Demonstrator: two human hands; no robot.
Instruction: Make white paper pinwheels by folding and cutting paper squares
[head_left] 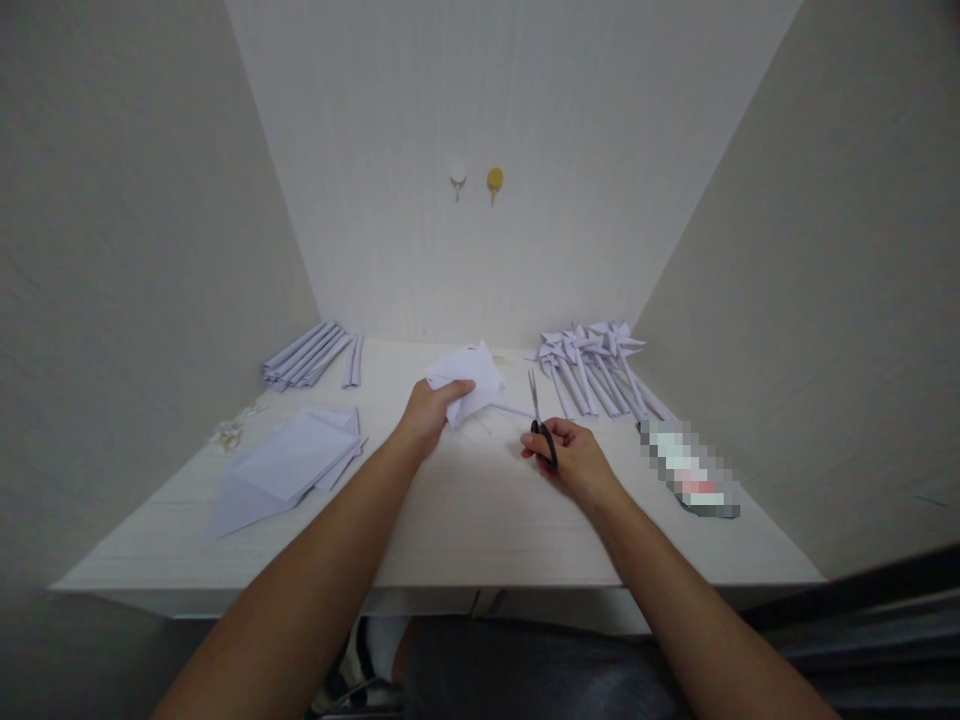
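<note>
My left hand (435, 412) grips a folded sheet of white paper (480, 378) over the middle of the table, thumb on top. To its right, my right hand (564, 452) holds a pair of scissors (535, 408) by the black handles. The slim metal blades point away from me, slightly parted, and stand apart from the paper. A thin white strip (514, 409) lies between the paper and the scissors; I cannot make out whether it is joined to the sheet.
Rolled paper tubes (307, 358) lie at the back left, behind stacked paper sheets (292, 455) and small pale bits (229, 433). Several paper pinwheels on sticks (592, 365) rest at the back right. A blurred-out object (690, 475) lies nearer me. Walls enclose the table (495, 540).
</note>
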